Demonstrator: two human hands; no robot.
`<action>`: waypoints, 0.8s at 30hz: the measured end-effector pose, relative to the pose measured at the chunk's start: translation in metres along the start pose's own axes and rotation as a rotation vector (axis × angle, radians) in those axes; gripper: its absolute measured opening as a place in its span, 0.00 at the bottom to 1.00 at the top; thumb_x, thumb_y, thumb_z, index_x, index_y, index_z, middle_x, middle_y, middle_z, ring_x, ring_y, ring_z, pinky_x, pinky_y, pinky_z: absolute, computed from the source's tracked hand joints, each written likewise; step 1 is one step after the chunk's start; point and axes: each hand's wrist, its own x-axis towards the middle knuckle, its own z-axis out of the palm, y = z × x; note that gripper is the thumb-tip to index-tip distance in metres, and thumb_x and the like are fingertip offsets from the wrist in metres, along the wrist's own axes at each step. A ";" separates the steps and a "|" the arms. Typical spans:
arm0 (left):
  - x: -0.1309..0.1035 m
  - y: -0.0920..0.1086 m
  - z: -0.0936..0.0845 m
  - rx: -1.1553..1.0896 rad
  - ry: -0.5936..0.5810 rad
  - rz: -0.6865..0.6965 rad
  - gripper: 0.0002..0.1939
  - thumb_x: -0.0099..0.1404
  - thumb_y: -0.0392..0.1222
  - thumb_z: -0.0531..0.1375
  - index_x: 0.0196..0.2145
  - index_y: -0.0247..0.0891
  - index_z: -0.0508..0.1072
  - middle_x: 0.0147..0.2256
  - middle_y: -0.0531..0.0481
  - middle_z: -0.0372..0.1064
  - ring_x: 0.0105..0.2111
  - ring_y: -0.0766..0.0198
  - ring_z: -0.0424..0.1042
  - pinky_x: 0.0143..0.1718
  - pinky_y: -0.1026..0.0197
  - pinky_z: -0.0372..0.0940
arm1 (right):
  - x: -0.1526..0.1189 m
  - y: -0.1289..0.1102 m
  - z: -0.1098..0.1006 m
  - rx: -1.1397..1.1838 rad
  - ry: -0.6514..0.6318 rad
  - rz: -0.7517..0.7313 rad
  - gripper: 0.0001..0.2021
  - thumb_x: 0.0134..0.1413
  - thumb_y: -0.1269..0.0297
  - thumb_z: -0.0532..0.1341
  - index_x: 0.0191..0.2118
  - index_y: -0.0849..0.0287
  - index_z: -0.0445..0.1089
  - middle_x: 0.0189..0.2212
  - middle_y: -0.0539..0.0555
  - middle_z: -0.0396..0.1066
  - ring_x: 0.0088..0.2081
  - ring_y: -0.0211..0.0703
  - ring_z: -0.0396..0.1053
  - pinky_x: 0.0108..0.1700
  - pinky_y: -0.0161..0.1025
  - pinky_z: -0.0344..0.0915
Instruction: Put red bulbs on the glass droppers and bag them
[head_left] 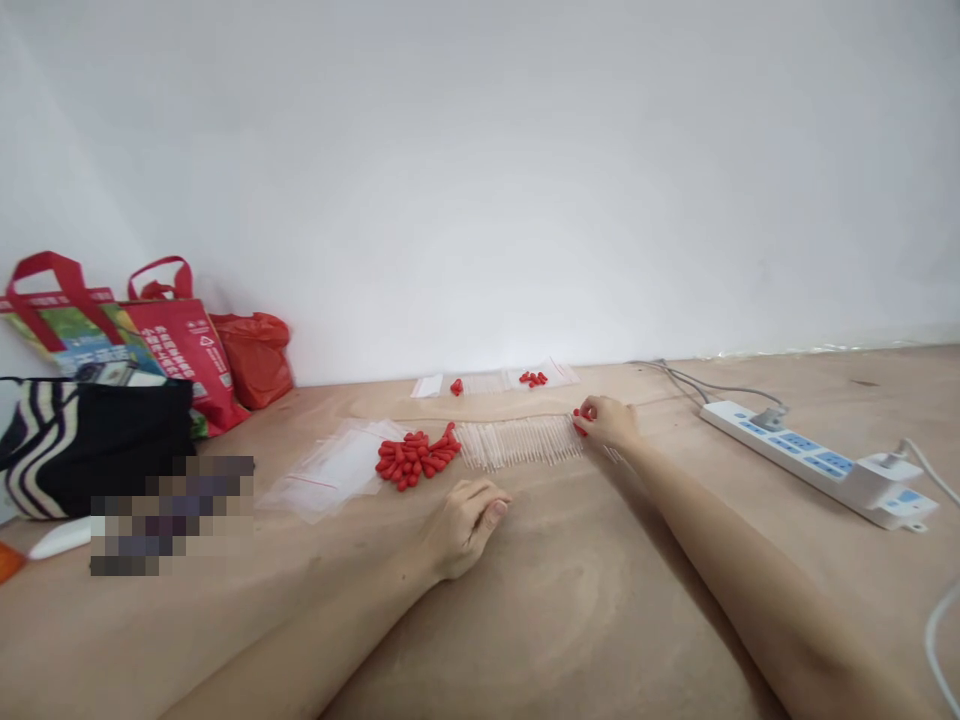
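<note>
Right hand (611,420), just right of frame centre: fingertips pinching small red rounded piece (577,424) at right end of row of thin white sticks (521,443), mid-frame. Left hand (466,527), lower centre: loosely curled, can't tell if gripping. Pile of red teardrop-shaped pieces (411,460) left of row, beside clear flat plastic bags (330,465). Long white power strip (814,462), frame right.

A red piece (578,423) is pinched by the right hand (611,422) beside white sticks (521,443); the left hand (465,527) is loosely curled.
</note>
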 end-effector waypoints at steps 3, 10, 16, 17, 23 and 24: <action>0.000 -0.001 0.000 -0.001 -0.003 -0.001 0.15 0.66 0.40 0.43 0.36 0.36 0.69 0.32 0.48 0.69 0.32 0.64 0.67 0.35 0.61 0.59 | -0.002 -0.002 -0.005 -0.123 -0.080 -0.112 0.13 0.46 0.61 0.53 0.39 0.54 0.68 0.39 0.56 0.68 0.43 0.49 0.61 0.43 0.47 0.50; 0.000 -0.002 0.000 0.041 0.039 -0.001 0.14 0.66 0.39 0.44 0.35 0.36 0.69 0.31 0.49 0.69 0.33 0.63 0.65 0.37 0.59 0.57 | -0.003 -0.004 -0.004 -0.217 -0.169 -0.205 0.16 0.47 0.70 0.51 0.42 0.54 0.68 0.43 0.60 0.65 0.46 0.51 0.60 0.44 0.50 0.50; 0.001 -0.005 -0.005 0.212 0.138 -0.139 0.12 0.64 0.39 0.48 0.29 0.38 0.69 0.29 0.51 0.69 0.33 0.61 0.63 0.37 0.55 0.53 | -0.002 -0.003 0.002 -0.193 -0.157 -0.188 0.14 0.48 0.71 0.50 0.40 0.57 0.68 0.42 0.60 0.65 0.44 0.49 0.62 0.44 0.47 0.51; 0.001 -0.007 -0.006 0.240 0.159 -0.167 0.11 0.64 0.40 0.49 0.29 0.38 0.69 0.29 0.51 0.69 0.33 0.60 0.63 0.37 0.55 0.53 | -0.002 -0.003 0.003 -0.187 -0.142 -0.177 0.14 0.49 0.70 0.50 0.41 0.57 0.68 0.42 0.60 0.64 0.44 0.48 0.62 0.44 0.46 0.51; 0.021 -0.032 -0.010 0.430 0.156 -0.413 0.07 0.56 0.43 0.57 0.30 0.39 0.71 0.32 0.48 0.68 0.37 0.54 0.62 0.37 0.53 0.54 | 0.000 -0.001 0.006 -0.155 -0.037 -0.078 0.14 0.51 0.64 0.49 0.41 0.60 0.68 0.41 0.61 0.64 0.42 0.48 0.63 0.41 0.43 0.54; 0.027 -0.036 -0.011 0.451 0.127 -0.466 0.07 0.56 0.43 0.57 0.30 0.39 0.72 0.34 0.48 0.68 0.38 0.54 0.62 0.38 0.53 0.54 | 0.001 0.001 0.006 -0.125 -0.011 -0.057 0.14 0.50 0.62 0.51 0.39 0.60 0.68 0.41 0.61 0.65 0.42 0.48 0.63 0.41 0.41 0.55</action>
